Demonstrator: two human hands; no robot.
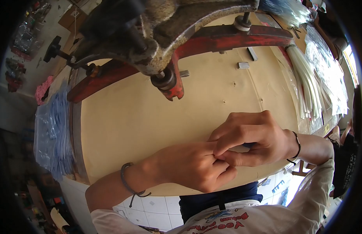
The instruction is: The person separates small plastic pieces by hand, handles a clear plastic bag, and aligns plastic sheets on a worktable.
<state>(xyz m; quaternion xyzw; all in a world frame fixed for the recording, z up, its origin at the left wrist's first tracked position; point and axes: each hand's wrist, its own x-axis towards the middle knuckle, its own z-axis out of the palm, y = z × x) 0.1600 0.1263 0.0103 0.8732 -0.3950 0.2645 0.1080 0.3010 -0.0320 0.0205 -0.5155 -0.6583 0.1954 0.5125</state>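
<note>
My left hand (pixel 194 165) and my right hand (pixel 256 137) meet above the front edge of the tan tabletop (pixel 149 124). The fingers of my left hand are curled and closed, and whatever they hold is hidden. Thumb and index finger of my right hand pinch together against the left fingertips. A small dark blue patch (pixel 249 145) shows in the gap of my right fingers; its kind cannot be made out. Beyond the hands, a red and grey metal machine frame (pixel 173 78) spans the table.
Small metal blocks (pixel 243 65) lie on the table's far side. Clear plastic strips (pixel 305 84) are bundled at the right. Bluish plastic bags (pixel 56 132) hang at the left edge. Part of another person (pixel 337 35) appears at the far right.
</note>
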